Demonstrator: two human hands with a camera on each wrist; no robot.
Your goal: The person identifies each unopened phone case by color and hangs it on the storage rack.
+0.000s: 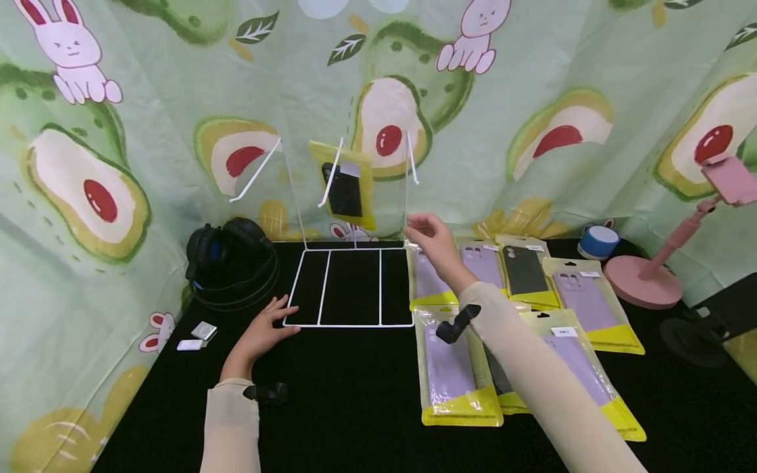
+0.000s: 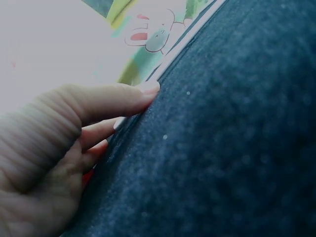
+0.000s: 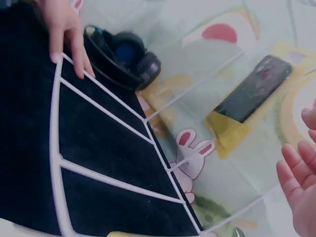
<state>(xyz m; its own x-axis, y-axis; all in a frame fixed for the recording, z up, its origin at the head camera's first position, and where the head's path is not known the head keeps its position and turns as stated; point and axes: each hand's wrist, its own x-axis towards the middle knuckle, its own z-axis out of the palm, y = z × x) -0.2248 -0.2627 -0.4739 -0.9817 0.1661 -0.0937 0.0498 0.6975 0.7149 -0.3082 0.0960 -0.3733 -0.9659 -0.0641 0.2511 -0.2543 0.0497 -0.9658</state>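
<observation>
Rack: plain white. Hanging packet: yellow, with a black case inside. Flat packets: pale borders, bright yellow lower bands; lilac cases in most, dark grey case in one at the back. Worktop: solid black. Curtain: pale green, printed with red-stoned avocado halves, pinkish-white rabbits, dark leaves. Headphones: black, blue accents. Stand: pink. Tub: blue, white top. Sleeves: plain cream.

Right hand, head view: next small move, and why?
I'd probably lower the right hand to a purple-case packet beside the rack: that hand looks empty, several packets lie there, a black-case packet already hangs from the middle hook, and both outer hooks are bare.
</observation>
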